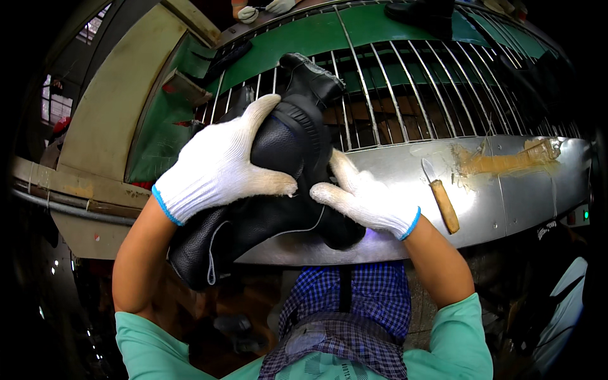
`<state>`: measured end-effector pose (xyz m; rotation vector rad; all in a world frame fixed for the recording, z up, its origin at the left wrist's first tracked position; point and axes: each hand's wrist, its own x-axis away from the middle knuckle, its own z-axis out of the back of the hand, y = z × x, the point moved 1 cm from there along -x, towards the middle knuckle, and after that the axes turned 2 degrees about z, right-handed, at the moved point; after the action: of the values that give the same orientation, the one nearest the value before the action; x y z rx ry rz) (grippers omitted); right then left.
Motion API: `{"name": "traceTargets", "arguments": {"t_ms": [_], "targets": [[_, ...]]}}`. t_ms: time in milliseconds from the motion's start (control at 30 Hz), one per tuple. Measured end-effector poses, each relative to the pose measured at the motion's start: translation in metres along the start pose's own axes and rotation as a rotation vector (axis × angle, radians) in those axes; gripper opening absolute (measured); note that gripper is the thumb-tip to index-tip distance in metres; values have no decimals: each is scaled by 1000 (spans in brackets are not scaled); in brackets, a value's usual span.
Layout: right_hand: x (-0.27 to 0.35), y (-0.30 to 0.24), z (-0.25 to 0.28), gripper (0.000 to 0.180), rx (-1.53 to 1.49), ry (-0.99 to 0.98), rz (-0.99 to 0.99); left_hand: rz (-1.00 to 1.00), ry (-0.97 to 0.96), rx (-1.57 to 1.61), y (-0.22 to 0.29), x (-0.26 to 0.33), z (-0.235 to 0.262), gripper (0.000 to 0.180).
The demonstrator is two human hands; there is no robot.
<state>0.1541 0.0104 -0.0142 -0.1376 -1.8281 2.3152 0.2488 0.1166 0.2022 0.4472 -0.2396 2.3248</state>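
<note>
Both my hands wear white knit gloves with blue cuffs. Under them are black leather boots on the near side of the metal table. One boot lies on its side, its shaft at the lower left hanging past the table edge and its toe to the right. Another boot lies across it, its ridged sole end pointing away from me. My left hand wraps round this upper boot, thumb and forefinger spread across the leather. Against its right side press the thumb and fingers of my right hand; some fingertips are hidden.
A wooden-handled knife lies right of my right hand. Brown tape is stuck on the metal table. Beyond runs a conveyor of metal rods. Another boot and a co-worker's gloved hands are at the far side.
</note>
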Motion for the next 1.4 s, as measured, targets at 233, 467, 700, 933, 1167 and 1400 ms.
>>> {"name": "traceTargets", "arguments": {"t_ms": [233, 467, 700, 933, 1167, 1400], "targets": [[22, 24, 19, 47, -89, -29, -88, 37, -21, 34, 1, 7, -5, 119], [7, 2, 33, 48, 221, -317, -37, -33, 63, 31, -4, 17, -14, 120], [4, -42, 37, 59, 521, -131, 102, 18, 84, 29, -9, 19, -17, 121], [6, 27, -11, 91, 89, 70, 111, -15, 52, 84, -2, 15, -15, 123], [61, 52, -32, 91, 248, 108, 13, -82, 113, 136, -37, 20, -18, 114], [28, -13, -18, 61, -256, 384, 301, -258, 192, 200, -70, 21, -31, 99]]}}
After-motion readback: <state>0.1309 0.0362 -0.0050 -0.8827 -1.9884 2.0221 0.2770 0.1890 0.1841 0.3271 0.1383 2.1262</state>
